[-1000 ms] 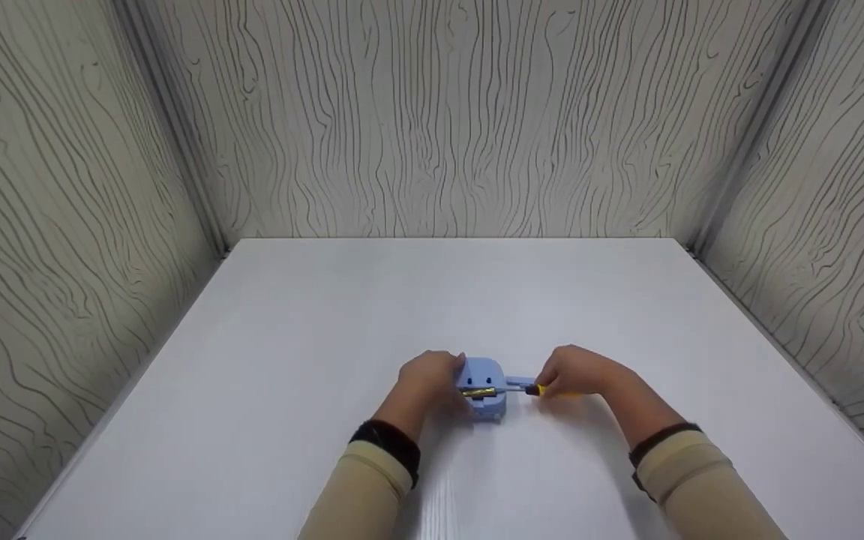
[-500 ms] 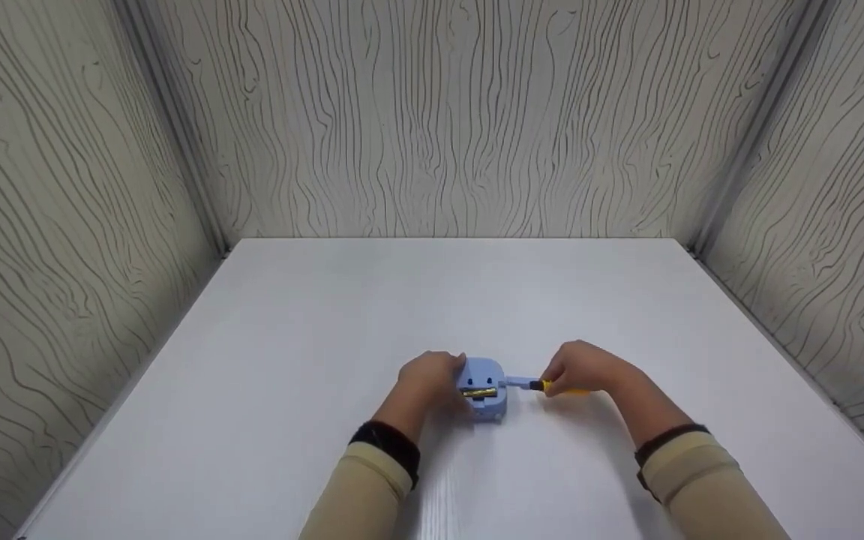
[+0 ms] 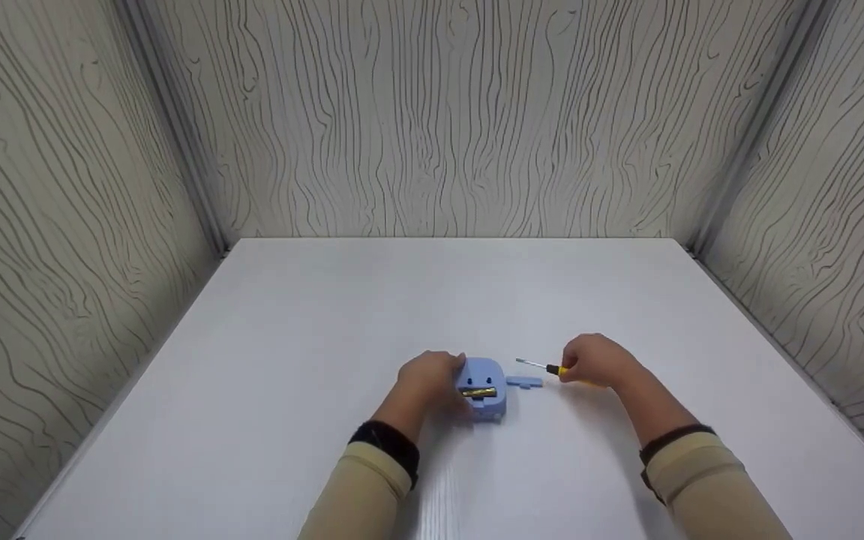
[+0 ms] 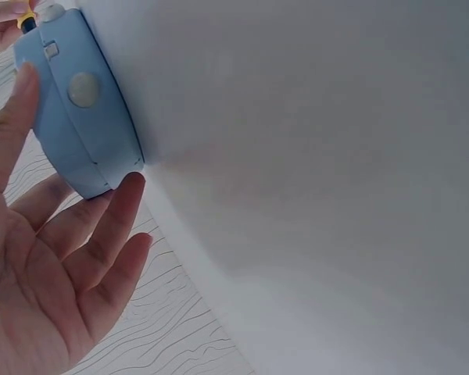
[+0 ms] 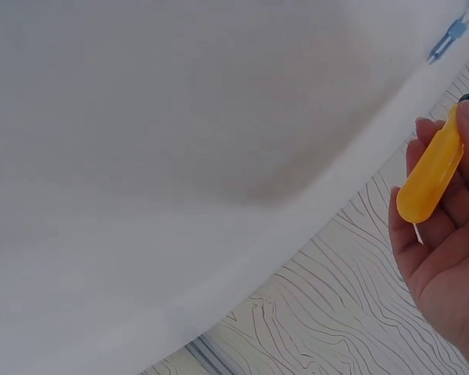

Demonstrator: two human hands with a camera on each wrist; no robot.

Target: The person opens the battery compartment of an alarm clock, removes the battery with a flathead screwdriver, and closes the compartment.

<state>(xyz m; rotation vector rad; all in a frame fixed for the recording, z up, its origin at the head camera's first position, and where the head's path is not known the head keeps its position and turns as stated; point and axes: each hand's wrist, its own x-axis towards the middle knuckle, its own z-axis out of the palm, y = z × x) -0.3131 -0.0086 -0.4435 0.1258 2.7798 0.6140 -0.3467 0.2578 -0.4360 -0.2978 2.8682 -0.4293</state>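
Observation:
My left hand (image 3: pixel 430 375) grips the left side of a small light-blue plastic device (image 3: pixel 484 369) on the table. In the left wrist view the thumb lies on one face of the device (image 4: pixel 86 125), with fingertips at its lower end. A gold-and-black battery (image 3: pixel 479 392) shows in an uncovered slot in its top. To its right lies a narrow light-blue battery cover (image 3: pixel 525 382) with a small tab. My right hand (image 3: pixel 595 358) holds a screwdriver (image 3: pixel 535 364), its shaft pointing left above the cover; the yellow handle (image 5: pixel 431 176) shows in the right wrist view.
The white tabletop (image 3: pixel 312 315) spreads around both hands. Wood-grain patterned panels (image 3: pixel 432 120) rise behind it and along both sides, meeting at grey corner strips.
The right hand has drawn the screwdriver back from the device, rightward and away from me, uncovering the battery cover on the table. The left hand and the device have stayed put.

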